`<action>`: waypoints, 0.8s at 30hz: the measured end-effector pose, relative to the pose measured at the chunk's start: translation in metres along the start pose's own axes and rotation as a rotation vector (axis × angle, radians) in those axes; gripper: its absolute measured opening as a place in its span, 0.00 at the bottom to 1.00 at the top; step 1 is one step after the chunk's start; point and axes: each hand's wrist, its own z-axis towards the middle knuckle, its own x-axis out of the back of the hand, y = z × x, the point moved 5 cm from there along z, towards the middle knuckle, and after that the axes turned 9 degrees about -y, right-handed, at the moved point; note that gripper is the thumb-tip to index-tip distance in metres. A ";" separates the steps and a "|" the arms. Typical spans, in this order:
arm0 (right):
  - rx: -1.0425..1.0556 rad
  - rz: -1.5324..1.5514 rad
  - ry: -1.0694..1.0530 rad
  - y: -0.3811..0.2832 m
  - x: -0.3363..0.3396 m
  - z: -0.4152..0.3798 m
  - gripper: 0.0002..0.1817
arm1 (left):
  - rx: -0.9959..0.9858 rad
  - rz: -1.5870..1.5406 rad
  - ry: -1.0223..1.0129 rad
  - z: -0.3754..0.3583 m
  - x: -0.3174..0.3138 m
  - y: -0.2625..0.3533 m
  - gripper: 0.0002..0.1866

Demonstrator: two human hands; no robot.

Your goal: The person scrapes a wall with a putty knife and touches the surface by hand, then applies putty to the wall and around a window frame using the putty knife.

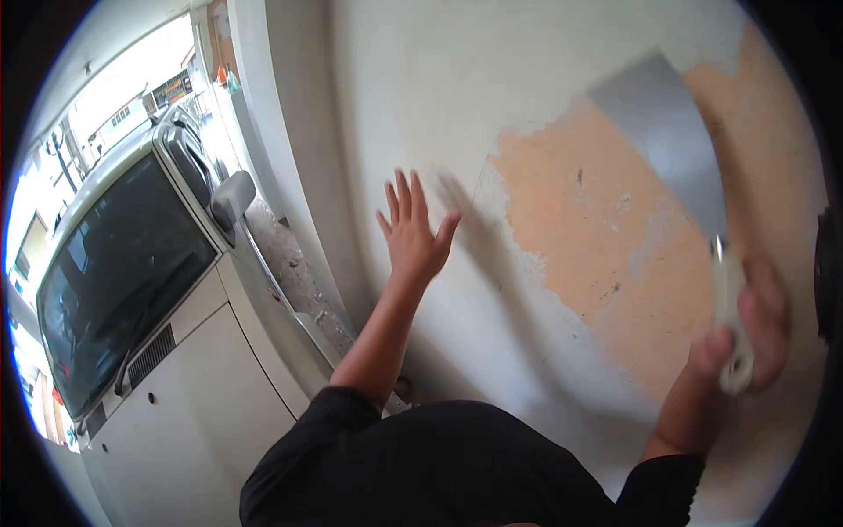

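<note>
Raised at the right, my right hand (760, 329) is closed around the pale handle of a wide scraper (672, 132). The metal blade points up and to the left, in front of the wall. My left hand (413, 228) is raised near the middle, fingers spread and nothing in it; whether it touches the wall I cannot tell. The wall (421, 88) is whitish, with a large orange patch (580, 220) that has ragged edges and small dark marks. Part of this patch is hidden behind the blade and my right hand.
A white vehicle (193, 378) with a dark windshield and a side mirror (233, 195) stands close on the left. Between it and the wall runs a narrow strip of rough floor (285, 255). A wall column (263, 97) juts out behind the mirror.
</note>
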 end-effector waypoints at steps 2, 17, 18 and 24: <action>-0.124 0.020 0.188 -0.012 0.005 -0.043 0.21 | -0.178 -0.137 0.037 -0.035 -0.010 -0.017 0.27; -0.697 0.543 -0.064 -0.079 -0.023 -0.172 0.21 | 0.382 -0.593 -0.392 -0.161 -0.018 -0.099 0.21; -0.742 0.587 -0.093 -0.083 -0.028 -0.177 0.21 | 0.276 -0.579 -0.435 -0.152 -0.022 -0.088 0.26; -0.842 0.674 -0.254 -0.097 -0.025 -0.195 0.22 | -0.260 -0.917 -0.737 -0.154 -0.047 0.013 0.37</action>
